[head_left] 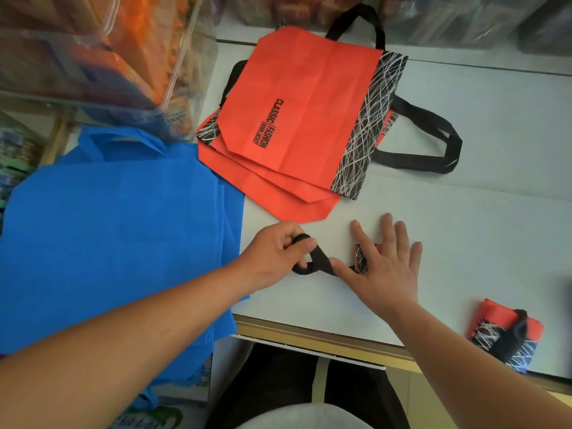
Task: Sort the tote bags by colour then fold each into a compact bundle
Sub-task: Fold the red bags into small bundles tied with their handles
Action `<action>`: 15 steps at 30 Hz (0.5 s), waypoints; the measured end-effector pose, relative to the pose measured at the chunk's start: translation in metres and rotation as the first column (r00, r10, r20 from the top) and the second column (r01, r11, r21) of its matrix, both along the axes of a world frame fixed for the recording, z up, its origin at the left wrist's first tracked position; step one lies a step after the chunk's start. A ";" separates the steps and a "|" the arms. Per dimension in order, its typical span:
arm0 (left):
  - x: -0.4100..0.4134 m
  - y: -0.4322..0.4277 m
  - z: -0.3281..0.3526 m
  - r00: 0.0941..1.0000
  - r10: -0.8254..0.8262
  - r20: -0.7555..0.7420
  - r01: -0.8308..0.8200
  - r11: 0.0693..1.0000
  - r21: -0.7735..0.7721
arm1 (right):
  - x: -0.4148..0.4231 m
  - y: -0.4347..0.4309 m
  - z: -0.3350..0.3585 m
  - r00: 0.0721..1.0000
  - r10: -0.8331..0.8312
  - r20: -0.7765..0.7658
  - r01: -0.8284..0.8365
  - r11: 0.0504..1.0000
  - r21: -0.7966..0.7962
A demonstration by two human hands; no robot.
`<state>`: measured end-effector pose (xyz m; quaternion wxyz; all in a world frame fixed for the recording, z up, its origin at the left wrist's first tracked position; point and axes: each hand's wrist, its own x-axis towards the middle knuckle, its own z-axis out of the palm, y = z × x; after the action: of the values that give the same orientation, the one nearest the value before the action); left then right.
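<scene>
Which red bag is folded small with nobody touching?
The red bundle at the near right, wrapped by its black handle. The stacked red bags lie flat; left hand and right hand touch the third bag.

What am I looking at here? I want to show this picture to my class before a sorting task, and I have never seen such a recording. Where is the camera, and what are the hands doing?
There is no machine here: a person works with bare hands. The one picture comes from a camera worn on the head, looking forward and down. On the white table lies a stack of flat red bags with black patterned bands. To the left is a pile of blue bags. At the near right edge sits a finished bundle, a red bag folded small. The right hand presses flat, fingers straight, on a small folded red bag. The left hand grips the black handle that comes out of it, fingers curled round the loop.
</scene>
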<state>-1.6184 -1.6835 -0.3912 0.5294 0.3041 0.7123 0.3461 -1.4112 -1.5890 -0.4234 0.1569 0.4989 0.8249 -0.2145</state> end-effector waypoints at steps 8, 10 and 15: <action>0.043 0.014 -0.022 0.938 0.227 -0.262 -0.269 0.953 -0.137 | -0.002 0.004 0.011 0.994 -0.093 -0.063 0.084 0.988 -0.132; 0.044 0.011 -0.021 0.931 0.201 -0.305 -0.257 0.954 -0.153 | -0.004 0.003 0.014 0.997 -0.078 -0.024 0.074 0.990 -0.123; 0.043 0.005 -0.012 0.952 0.171 -0.255 -0.225 0.953 -0.201 | -0.009 0.002 0.018 0.998 -0.048 0.032 0.051 0.995 -0.090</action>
<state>-1.5754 -1.6782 -0.4029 0.4354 0.2068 0.8317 0.2756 -1.4201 -1.5870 -0.4054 0.1860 0.5148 0.7993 -0.2481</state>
